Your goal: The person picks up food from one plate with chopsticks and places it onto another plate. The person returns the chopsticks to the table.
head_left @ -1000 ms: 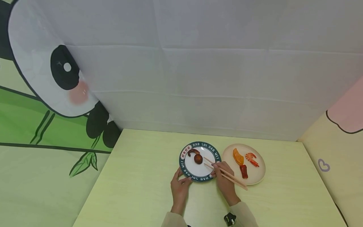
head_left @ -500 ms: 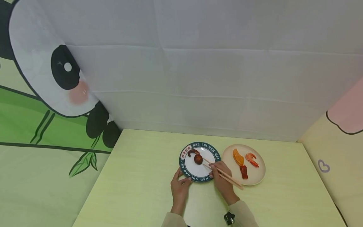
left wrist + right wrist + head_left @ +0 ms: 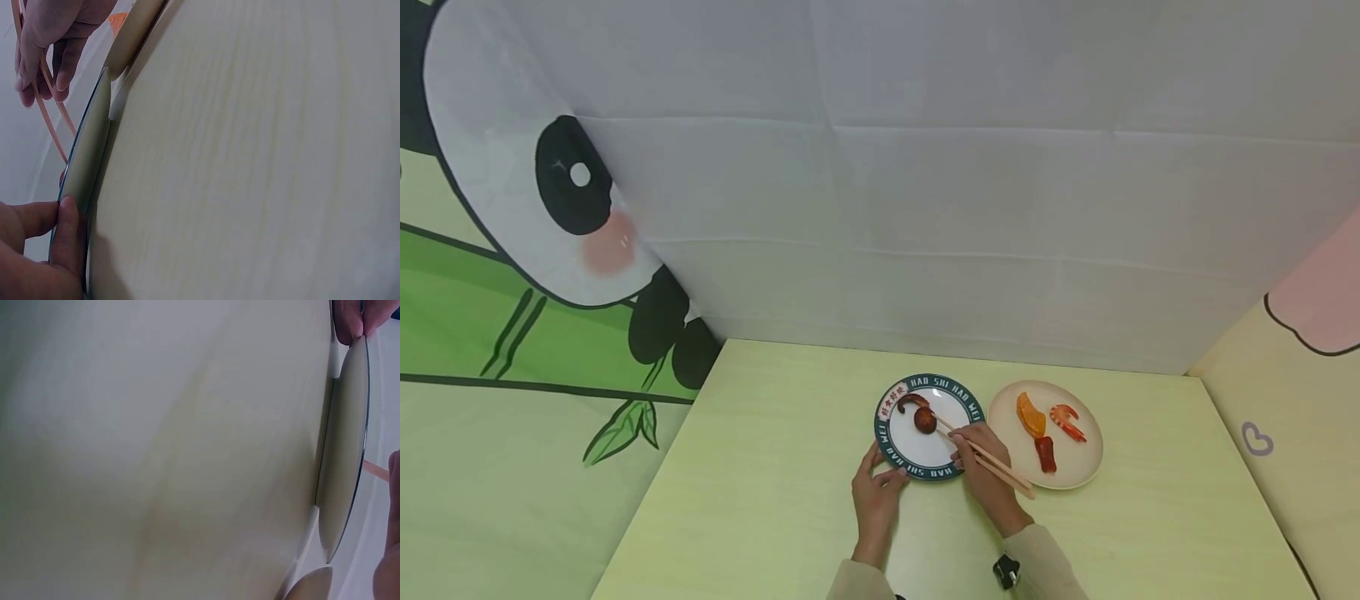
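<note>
In the head view, my left hand (image 3: 874,504) pinches the near-left rim of a white plate (image 3: 953,406) with a dark green lettered border. The left wrist view shows the thumb and fingers on that plate's edge (image 3: 87,156). My right hand (image 3: 991,483) grips a pair of wooden chopsticks (image 3: 1017,482) whose tips are at the right side of a round, glossy brown food piece (image 3: 925,420). Whether both tips touch it I cannot tell. Just behind that piece, on the same plate, lies a dark curled piece resembling an octopus tentacle (image 3: 913,401).
A cream plate (image 3: 1078,467) to the right holds an orange slice (image 3: 1030,415), a shrimp (image 3: 1067,422) and a dark red piece (image 3: 1045,454). Both plates stand on a pale yellow table (image 3: 775,467). A white sheet (image 3: 940,208) rises behind the table, with printed cloth at the sides.
My right hand and the chopsticks have shifted slightly left, and the tips have come from beside the round brown piece up to its edge. The left hand stays on the rim.
</note>
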{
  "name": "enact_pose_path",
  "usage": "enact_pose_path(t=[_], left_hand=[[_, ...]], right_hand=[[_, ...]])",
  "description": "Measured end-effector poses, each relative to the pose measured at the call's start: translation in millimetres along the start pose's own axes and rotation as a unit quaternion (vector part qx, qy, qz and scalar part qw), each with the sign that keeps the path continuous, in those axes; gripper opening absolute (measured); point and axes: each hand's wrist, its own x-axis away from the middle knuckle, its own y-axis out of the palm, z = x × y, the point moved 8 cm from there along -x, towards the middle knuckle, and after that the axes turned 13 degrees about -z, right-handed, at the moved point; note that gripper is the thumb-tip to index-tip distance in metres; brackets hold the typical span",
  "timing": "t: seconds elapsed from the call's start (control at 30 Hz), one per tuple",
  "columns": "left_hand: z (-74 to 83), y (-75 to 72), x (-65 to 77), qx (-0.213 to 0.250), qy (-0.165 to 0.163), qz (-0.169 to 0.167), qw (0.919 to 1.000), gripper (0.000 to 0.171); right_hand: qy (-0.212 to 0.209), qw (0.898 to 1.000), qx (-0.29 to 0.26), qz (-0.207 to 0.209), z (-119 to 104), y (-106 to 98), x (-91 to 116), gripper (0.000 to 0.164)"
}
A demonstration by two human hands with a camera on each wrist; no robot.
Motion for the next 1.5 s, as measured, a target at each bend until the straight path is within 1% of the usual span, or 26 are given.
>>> enact_pose_path(t=[0.07, 0.2, 0.43, 0.5, 0.63, 0.77, 0.9, 1.0, 1.07, 1.3, 1.5], left_hand=[[-0.7, -0.1, -0.1, -0.001, -0.003, 0.0, 1.0, 0.073], [-0.8, 0.1, -0.3, -0.001, -0.006, -0.001, 1.0, 0.073], [0.5, 0.2, 0.3, 0.002, -0.001, -0.003, 1.0, 0.073], [1.1, 0.1, 0.2, 0.003, 0.004, -0.003, 1.0, 0.072], [1.1, -0.2, 0.5, 0.006, 0.002, -0.001, 1.0, 0.072], [0.7, 0.0, 1.3, 0.012, -0.006, -0.001, 0.9999, 0.073], [1.7, 0.2, 1.7, 0.016, 0.001, -0.001, 0.9999, 0.074], [1.9, 0.2, 1.5, 0.017, 0.009, -0.002, 0.9998, 0.074], [1.4, 0.3, 1.2, 0.015, 0.008, -0.002, 0.9999, 0.074], [-1.1, 0.4, 0.7, 0.015, -0.005, -0.003, 0.9999, 0.074], [0.7, 1.2, 0.4, 0.012, 0.002, -0.003, 0.9999, 0.073]], right_hand=[[-0.004, 1.0, 0.009, 0.0, -1, 0, -1, 0.011], [-0.005, 1.0, 0.002, 0.003, -3, 1, -2, 0.01], [0.024, 1.0, 0.004, -0.001, -19, 2, -3, 0.01], [0.02, 1.0, 0.007, -0.005, -17, 3, -4, 0.01], [0.008, 1.0, 0.008, -0.022, -7, 5, -4, 0.01], [0.0, 0.999, 0.009, -0.038, -1, 6, -5, 0.011], [-0.025, 0.998, 0.044, -0.038, -3, 4, -5, 0.011], [-0.048, 0.995, 0.081, -0.033, -7, 3, -5, 0.01], [-0.057, 0.993, 0.102, -0.035, -10, 3, -5, 0.01], [-0.056, 0.986, 0.137, -0.074, -18, 5, -7, 0.012], [-0.078, 0.979, 0.161, -0.099, -26, 8, -9, 0.016]])
